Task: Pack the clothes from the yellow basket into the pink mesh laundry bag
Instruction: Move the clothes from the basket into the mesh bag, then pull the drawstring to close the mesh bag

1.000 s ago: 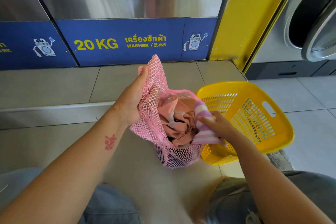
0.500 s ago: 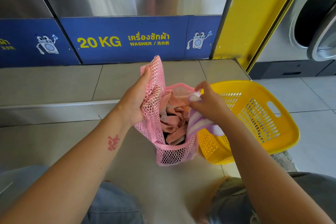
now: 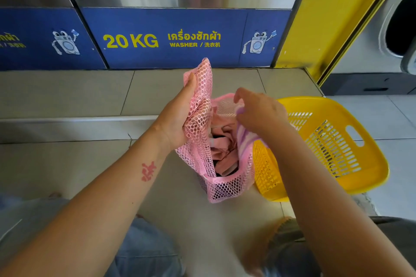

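The pink mesh laundry bag (image 3: 227, 186) stands on the tiled floor with its mouth open. My left hand (image 3: 177, 117) is shut on the bag's left rim and holds it up. Pink clothes (image 3: 222, 153) lie bunched inside. My right hand (image 3: 261, 112) is over the bag's right rim, gripping a purple-and-white striped cloth (image 3: 246, 139) that hangs down into the bag's mouth. The yellow basket (image 3: 351, 114) sits just right of the bag, touching it; no clothes show inside it.
A steel 20 KG washer with a blue panel (image 3: 175, 38) stands behind a raised tiled step (image 3: 78, 119). A yellow pillar (image 3: 333, 13) and another machine (image 3: 396, 29) are at the right. My knees in jeans (image 3: 139, 249) fill the bottom.
My right hand has risen from low in the bag to its upper right rim, drawing the striped cloth up with it. My left hand kept its hold on the bag's rim.
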### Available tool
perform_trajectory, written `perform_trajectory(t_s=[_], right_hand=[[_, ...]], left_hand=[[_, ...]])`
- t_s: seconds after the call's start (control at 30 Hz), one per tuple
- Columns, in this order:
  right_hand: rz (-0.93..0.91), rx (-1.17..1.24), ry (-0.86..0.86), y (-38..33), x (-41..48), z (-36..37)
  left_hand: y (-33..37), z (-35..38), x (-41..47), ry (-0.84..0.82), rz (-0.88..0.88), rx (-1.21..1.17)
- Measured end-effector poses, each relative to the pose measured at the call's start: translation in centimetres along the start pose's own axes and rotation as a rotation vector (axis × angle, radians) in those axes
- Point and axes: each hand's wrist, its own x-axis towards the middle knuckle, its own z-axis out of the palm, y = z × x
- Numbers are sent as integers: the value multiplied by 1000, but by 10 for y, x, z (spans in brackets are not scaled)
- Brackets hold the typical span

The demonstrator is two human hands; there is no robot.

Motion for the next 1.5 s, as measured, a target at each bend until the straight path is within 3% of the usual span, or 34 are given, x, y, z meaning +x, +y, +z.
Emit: perform_trajectory(t_s=[0.2, 0.3, 0.47, 0.57, 0.73, 0.9, 1.1, 1.17, 1.27, 1.33, 1.4, 1.5], right_hand=[[-3, -96, 16, -3, 5, -9], [-34, 166, -53, -10, 12, -5], [-80, 656, -371, -21, 10, 32], [-184, 522, -470, -23, -6, 68], [-384, -25, -250, 2, -14, 130], [-339, -170, -524, 23, -23, 172], [-238, -135, -620, 12, 0, 161], [-216, -8, -494, 6, 10, 137], [-79, 244, 41, 6, 19, 106], [-48, 265, 211, 8, 33, 92], [-44, 275, 154, 8, 51, 85], [-93, 148, -84, 4, 69, 88]], left_hand=[[-1, 2, -1, -28, -2, -11], [-2, 4, -4, -74, -6, -17], [2, 4, -7, -26, -1, 12], [1, 0, -5, -24, -24, 10], [6, -8, -9, -6, 4, -24], [13, -19, -11, 29, 50, -24], [12, -27, -11, 47, 20, -17], [11, -27, -12, 32, 24, 4], [8, -24, -15, 19, 16, 41], [5, -26, -15, 7, 7, 50], [4, -27, -18, -17, -2, 53], [4, -34, -24, -23, 0, 88]])
